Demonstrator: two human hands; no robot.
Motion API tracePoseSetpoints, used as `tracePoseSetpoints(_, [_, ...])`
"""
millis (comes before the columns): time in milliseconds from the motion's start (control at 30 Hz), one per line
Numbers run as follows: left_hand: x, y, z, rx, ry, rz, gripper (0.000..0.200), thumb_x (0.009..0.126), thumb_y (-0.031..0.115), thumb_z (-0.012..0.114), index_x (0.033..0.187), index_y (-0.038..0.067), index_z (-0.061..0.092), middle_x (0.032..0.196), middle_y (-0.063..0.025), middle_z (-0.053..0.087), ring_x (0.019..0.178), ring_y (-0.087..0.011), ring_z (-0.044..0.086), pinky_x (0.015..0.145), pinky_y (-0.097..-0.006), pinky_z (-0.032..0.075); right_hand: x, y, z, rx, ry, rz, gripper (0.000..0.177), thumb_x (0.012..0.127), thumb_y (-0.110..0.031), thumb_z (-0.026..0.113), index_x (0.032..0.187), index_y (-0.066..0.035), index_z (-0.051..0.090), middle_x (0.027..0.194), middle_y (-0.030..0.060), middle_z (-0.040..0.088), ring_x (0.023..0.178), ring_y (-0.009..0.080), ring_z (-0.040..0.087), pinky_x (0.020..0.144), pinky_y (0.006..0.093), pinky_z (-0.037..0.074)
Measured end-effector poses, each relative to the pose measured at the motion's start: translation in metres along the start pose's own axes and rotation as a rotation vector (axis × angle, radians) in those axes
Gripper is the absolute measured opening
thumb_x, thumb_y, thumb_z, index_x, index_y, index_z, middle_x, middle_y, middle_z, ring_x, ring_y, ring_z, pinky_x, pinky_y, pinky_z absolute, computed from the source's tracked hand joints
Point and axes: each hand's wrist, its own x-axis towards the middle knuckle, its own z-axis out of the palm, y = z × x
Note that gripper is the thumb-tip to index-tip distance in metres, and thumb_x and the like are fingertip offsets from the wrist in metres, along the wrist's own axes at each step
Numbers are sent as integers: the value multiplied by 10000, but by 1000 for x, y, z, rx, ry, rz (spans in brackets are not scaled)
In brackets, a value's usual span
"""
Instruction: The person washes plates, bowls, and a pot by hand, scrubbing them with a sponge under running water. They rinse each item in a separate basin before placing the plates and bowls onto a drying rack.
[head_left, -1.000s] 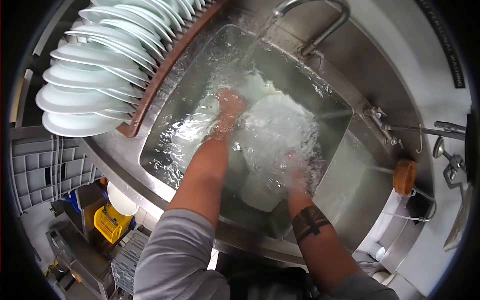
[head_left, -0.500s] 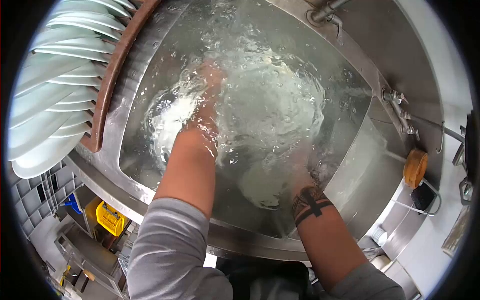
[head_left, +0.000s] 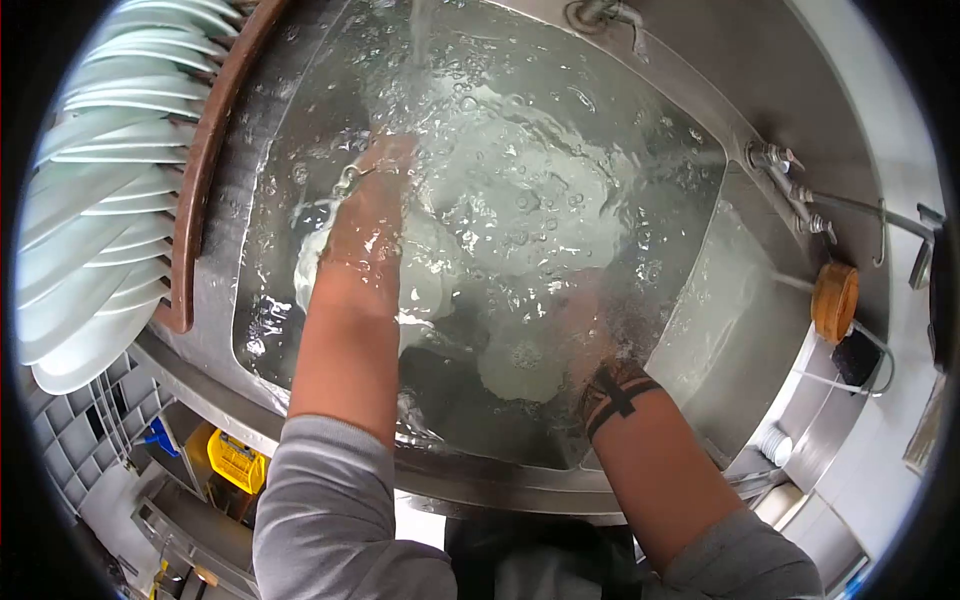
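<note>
Both my hands are under rippling water in a steel sink (head_left: 240, 200). My left hand (head_left: 385, 165) reaches toward the far left, beside a large pale plate (head_left: 530, 205); bubbles and glare hide its fingers. Beneath that forearm lies another white dish (head_left: 425, 270), its outline bent by the water. My right hand (head_left: 583, 325) is at the near right edge of the large plate, next to a smaller pale round dish (head_left: 520, 365). Whether either hand grips or only touches a plate cannot be made out.
On the left, a brown dish rack (head_left: 205, 165) holds several plates (head_left: 110, 200) on edge. Water runs from above at the far side. Taps (head_left: 780, 160) are on the right wall, near a wooden-backed brush (head_left: 833, 303). A yellow basket (head_left: 237, 460) stands below left.
The view has shifted slightly. The splashing around my left forearm has eased, and the white dish beneath it shows more clearly. A stream of water now shows at the top.
</note>
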Motion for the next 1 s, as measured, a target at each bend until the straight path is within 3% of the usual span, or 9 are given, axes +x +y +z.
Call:
tracePoseSetpoints(400, [-30, -18, -103, 378, 259, 320, 278, 965, 103, 665, 1234, 43, 701, 1153, -132, 729, 977, -202, 708, 866, -336, 582, 43, -20, 22, -82, -54, -65, 490, 941, -318, 695, 1346, -46, 649, 1294, 163, 670, 1169, 306, 652, 1068, 409, 497])
tracePoseSetpoints(433, [-32, -27, -99, 313, 261, 314, 276, 961, 98, 669, 1230, 43, 703, 1151, -131, 730, 975, -201, 708, 865, -334, 582, 42, -21, 22, -86, -54, -67, 489, 943, -318, 695, 1347, -46, 650, 1297, 165, 670, 1171, 306, 652, 1069, 407, 497])
tracePoseSetpoints(533, [-45, -44, -72, -621, 350, 160, 271, 960, 62, 682, 1230, 38, 699, 1090, -95, 757, 1030, -259, 704, 957, -384, 550, 37, -24, 20, -86, -55, -70, 486, 948, -317, 694, 1350, -47, 651, 1306, 169, 669, 1177, 306, 652, 1071, 404, 496])
tracePoseSetpoints(667, [-75, -2, -68, 666, 406, 516, 306, 945, 54, 681, 1251, 55, 684, 1045, -111, 743, 927, -243, 702, 885, -402, 568, 29, -24, 19, -81, -72, -67, 482, 955, -317, 693, 1353, -48, 652, 1319, 174, 668, 1185, 307, 651, 1074, 400, 494])
tracePoseSetpoints(700, [-71, -10, -39, 171, 232, 340, 314, 958, 106, 673, 1265, 38, 686, 1115, -133, 746, 1022, -256, 703, 956, -421, 544, 29, -25, 20, -80, -81, -66, 481, 956, -316, 693, 1354, -49, 652, 1322, 175, 668, 1187, 307, 651, 1075, 399, 494])
tracePoseSetpoints(800, [-83, 36, -45, 124, 127, 536, 368, 1006, 162, 659, 1312, -41, 643, 1108, -133, 764, 1055, -189, 722, 1056, -437, 505, 26, -26, 30, -86, -109, -65, 478, 962, -316, 692, 1357, -49, 654, 1332, 179, 667, 1193, 307, 651, 1078, 395, 493])
tracePoseSetpoints(833, [-105, 97, -48, -156, 321, 234, 311, 999, 141, 644, 1277, 4, 668, 1106, -135, 760, 1022, -232, 727, 982, -410, 533, 25, -25, 33, -92, -121, -69, 477, 963, -316, 692, 1358, -50, 654, 1335, 180, 667, 1195, 308, 651, 1078, 394, 493])
tracePoseSetpoints(900, [-115, 124, -12, -392, 304, -189, 352, 970, 128, 658, 1308, 33, 649, 1159, -163, 744, 1030, -281, 725, 953, -393, 551, 15, -24, 39, -121, -141, -83, 475, 967, -315, 691, 1360, -50, 655, 1341, 183, 666, 1199, 308, 651, 1080, 392, 492])
tracePoseSetpoints(1000, [-146, 123, 38, -119, -55, -42, 399, 964, 148, 665, 1344, 34, 625, 1213, -165, 716, 1081, -279, 700, 982, -396, 534, 1, -15, 57, -316, -148, -186, 472, 972, -315, 690, 1362, -51, 656, 1350, 187, 666, 1205, 308, 651, 1082, 389, 491])
